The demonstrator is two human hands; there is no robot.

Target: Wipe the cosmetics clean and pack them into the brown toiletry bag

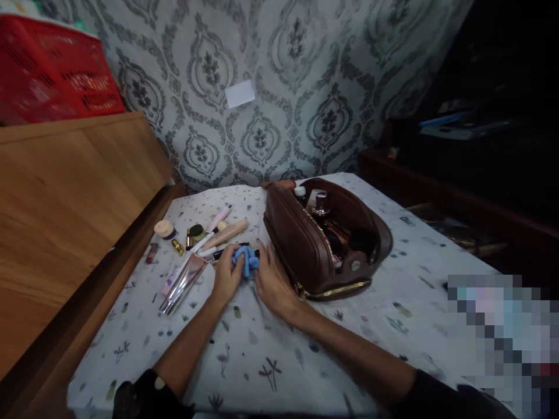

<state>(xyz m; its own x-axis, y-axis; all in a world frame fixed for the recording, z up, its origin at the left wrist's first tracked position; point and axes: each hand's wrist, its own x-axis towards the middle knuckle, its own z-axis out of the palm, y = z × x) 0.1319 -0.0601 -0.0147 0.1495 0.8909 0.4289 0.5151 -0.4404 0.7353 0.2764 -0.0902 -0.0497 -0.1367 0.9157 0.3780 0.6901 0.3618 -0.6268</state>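
Observation:
A bunched blue cloth (pixel 246 260) sits between my two hands, low over the table. My left hand (pixel 227 273) is closed on its left side, thumb pressed against the folds. On the other side my right hand (pixel 274 283) has its fingers curled against the cloth, close to the bag. A dark slim item shows partly behind the cloth. Just right of my right hand stands an open brown makeup bag (pixel 301 244), holding bottles and other dark items. Left of my hands lie a rose-coloured tube (pixel 186 283), a beige tube (pixel 226 234) and several pens or pencils.
Farther left are a round beige-lidded jar (pixel 165 228), a small gold tube (pixel 177 247) and a green round item (pixel 197 233). A printed cloth covers the table (pixel 244 361). Beside it rises a wooden panel (pixel 74 192) with a red basket (pixel 56 70) on top; patterned wallpaper stands behind.

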